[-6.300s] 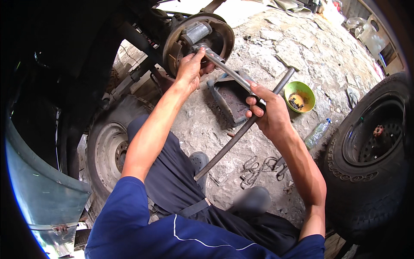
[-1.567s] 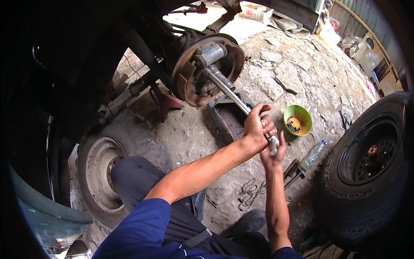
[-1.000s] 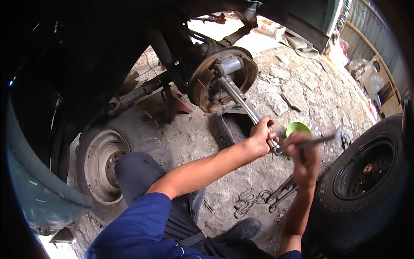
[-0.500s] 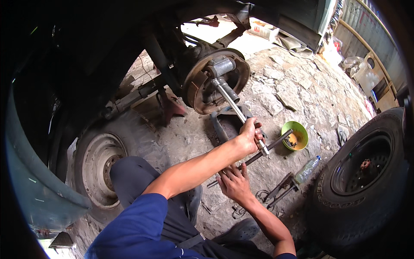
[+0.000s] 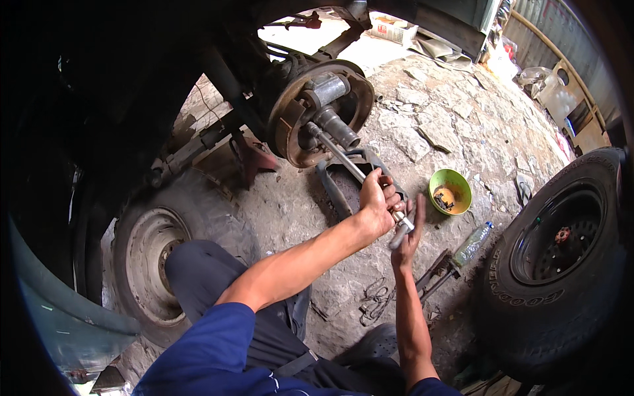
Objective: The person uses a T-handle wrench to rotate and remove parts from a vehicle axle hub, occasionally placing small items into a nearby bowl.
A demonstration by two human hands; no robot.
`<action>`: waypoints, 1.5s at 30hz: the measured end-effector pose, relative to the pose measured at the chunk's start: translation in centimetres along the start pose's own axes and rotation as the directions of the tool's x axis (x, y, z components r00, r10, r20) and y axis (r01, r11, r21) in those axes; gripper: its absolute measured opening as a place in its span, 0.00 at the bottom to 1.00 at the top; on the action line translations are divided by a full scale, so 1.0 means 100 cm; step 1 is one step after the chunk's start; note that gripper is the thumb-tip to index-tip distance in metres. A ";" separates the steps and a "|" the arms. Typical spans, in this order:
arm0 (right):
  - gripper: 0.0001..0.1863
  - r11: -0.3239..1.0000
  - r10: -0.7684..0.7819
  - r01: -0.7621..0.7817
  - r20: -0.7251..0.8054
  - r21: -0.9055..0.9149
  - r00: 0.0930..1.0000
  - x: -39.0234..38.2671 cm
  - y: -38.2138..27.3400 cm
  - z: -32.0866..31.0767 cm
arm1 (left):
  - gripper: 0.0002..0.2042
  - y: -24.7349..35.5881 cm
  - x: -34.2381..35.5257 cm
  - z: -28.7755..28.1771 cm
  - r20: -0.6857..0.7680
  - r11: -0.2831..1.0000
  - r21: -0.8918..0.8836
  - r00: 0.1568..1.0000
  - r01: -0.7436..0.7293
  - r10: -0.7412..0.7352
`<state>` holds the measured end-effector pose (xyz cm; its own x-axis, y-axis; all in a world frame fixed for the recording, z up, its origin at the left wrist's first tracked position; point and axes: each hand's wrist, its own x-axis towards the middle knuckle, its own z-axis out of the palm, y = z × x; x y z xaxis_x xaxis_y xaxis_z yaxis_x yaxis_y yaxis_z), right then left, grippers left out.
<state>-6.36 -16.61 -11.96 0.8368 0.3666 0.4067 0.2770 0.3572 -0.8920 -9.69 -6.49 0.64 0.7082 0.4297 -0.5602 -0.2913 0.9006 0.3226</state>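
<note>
My left hand (image 5: pixel 379 203) is wrapped around a long silvery socket extension bar (image 5: pixel 345 160). The bar's far end reaches into the lower left part of a rusty brake assembly (image 5: pixel 288 125), beside the protruding axle spindle (image 5: pixel 339 127). At the near end a dark cross handle (image 5: pixel 399 237) passes through the bar's head; it looks foreshortened and slightly blurred. My right hand (image 5: pixel 409 239) is against this handle with its fingers stretched upward, not wrapped round it. Behind the bar, a dark metal bracket-shaped part (image 5: pixel 335 191) lies on the ground.
A green bowl (image 5: pixel 465 195) holding small dark parts stands to the right, near a plastic bottle (image 5: pixel 473 245). One tyre (image 5: pixel 508 317) stands at the right; another wheel (image 5: pixel 142 261) is by my left knee. A reddish stand (image 5: pixel 254 160) is under the axle.
The cross handle has turned from lying across to pointing more toward me. My right hand has moved up and straightened its fingers. The bar's far end sits lower against the brake assembly.
</note>
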 end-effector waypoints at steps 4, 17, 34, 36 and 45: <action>0.26 0.851 0.347 -0.262 0.113 -0.454 0.931 -0.017 -0.025 -0.004 | 0.18 -0.008 0.003 -0.014 -0.027 1.000 0.018 1.000 0.002 -0.002; 0.22 0.941 0.268 -0.284 0.110 0.182 0.957 -0.028 -0.016 -0.026 | 0.22 -0.021 0.007 -0.036 0.185 0.595 0.792 0.982 -0.134 -0.025; 0.20 0.827 0.536 -0.550 0.133 0.117 0.834 0.013 -0.092 -0.046 | 0.20 -0.019 0.008 -0.022 0.145 0.922 0.041 0.915 -0.386 0.376; 0.23 0.738 0.654 -0.668 0.138 0.095 0.743 0.016 -0.093 -0.042 | 0.18 -0.004 0.016 -0.026 0.177 0.852 0.110 0.853 -0.513 0.491; 0.28 0.431 0.867 -0.887 -0.197 -0.167 0.458 0.037 0.051 -0.108 | 0.14 0.012 0.014 -0.028 0.067 0.792 0.264 0.829 -0.551 0.555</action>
<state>3.28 -22.66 -17.15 0.7163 0.3084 -0.6259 -0.5443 -0.3144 -0.7778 -10.83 -4.61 -1.93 0.4688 0.8515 -0.2348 -0.4509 0.4593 0.7653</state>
